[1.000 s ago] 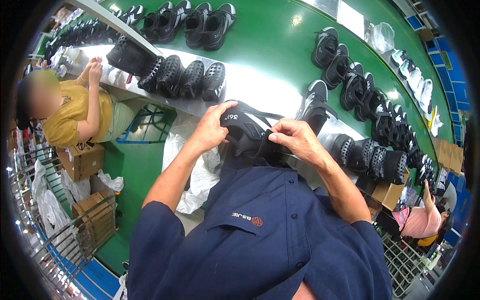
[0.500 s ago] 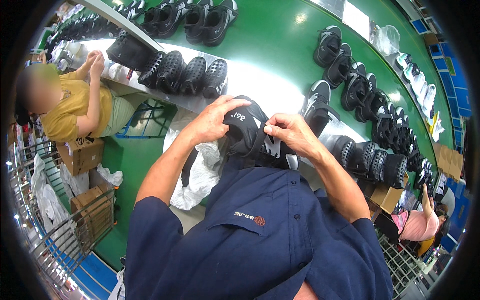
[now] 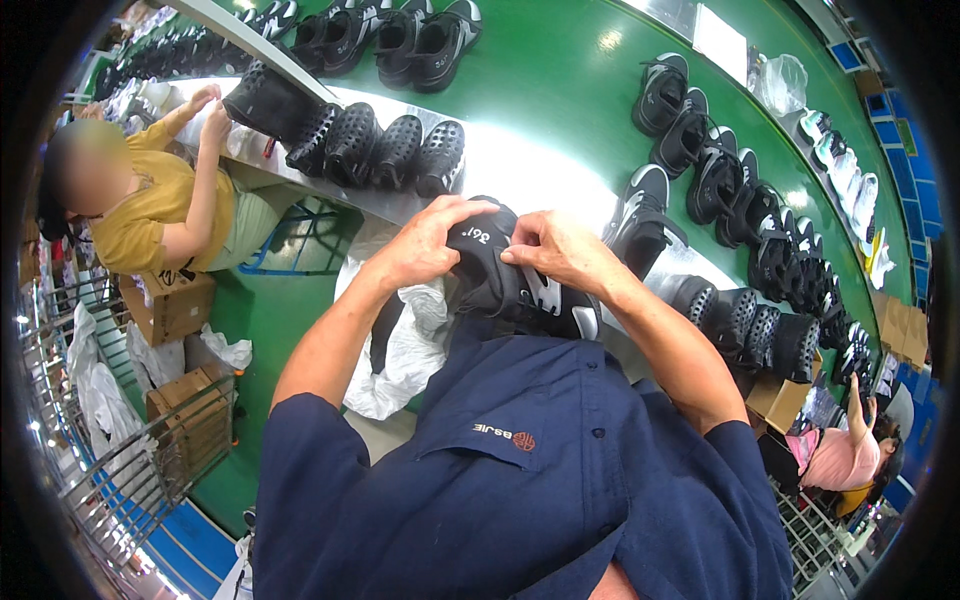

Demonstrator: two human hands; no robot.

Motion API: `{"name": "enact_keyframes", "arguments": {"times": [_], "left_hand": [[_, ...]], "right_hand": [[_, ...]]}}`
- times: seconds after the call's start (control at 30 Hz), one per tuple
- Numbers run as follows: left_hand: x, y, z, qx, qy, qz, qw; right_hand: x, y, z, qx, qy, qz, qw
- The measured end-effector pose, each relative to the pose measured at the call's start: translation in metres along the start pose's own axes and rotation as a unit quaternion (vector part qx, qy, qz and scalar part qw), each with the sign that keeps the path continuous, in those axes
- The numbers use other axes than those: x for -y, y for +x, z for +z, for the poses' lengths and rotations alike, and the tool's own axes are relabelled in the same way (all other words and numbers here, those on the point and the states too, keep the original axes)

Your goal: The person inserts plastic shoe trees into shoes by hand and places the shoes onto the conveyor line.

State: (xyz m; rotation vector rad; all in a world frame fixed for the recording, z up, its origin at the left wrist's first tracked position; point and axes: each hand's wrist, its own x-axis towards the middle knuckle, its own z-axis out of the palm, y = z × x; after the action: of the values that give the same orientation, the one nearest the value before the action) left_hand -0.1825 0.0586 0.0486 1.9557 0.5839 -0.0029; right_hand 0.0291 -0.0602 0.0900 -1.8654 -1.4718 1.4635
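A black sneaker [image 3: 482, 268] with white and silver side panels rests against my shirt front, its opening toward me. My left hand [image 3: 428, 240] is closed around its left end, thumb at the collar and fingers over the outside. From the other side, my right hand [image 3: 565, 250] pinches at the collar's upper edge; the fingertips cover the exact bit of strap or edge they hold. Below my left wrist hangs crumpled white wrapping [image 3: 408, 345].
Black studded pieces [image 3: 440, 160] line the bench [image 3: 540, 170] edge, with more [image 3: 735, 320] at right. Rows of black sneakers [image 3: 715, 175] stand on the green surface [image 3: 570, 70]. A co-worker in yellow [image 3: 165, 215] sits at left, another in pink [image 3: 845, 455] at right. A wire cart [image 3: 150, 460] stands lower left.
My right hand has moved slightly left and up, toward the sneaker's collar. The black strap it pulled up before now lies lower. My left hand keeps its hold.
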Motion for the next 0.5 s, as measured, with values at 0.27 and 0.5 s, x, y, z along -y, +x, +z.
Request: {"name": "enact_keyframes", "arguments": {"times": [0.27,0.5], "left_hand": [[-0.024,0.022,0.066,-0.226,-0.344,-0.343,0.844],[0.017,0.043,0.094,-0.175,-0.1,-0.352,0.914]], "right_hand": [[-0.043,-0.006,0.021,-0.288,0.052,0.012,0.956],[-0.064,0.018,0.054,-0.357,-0.134,-0.019,0.924]]}}
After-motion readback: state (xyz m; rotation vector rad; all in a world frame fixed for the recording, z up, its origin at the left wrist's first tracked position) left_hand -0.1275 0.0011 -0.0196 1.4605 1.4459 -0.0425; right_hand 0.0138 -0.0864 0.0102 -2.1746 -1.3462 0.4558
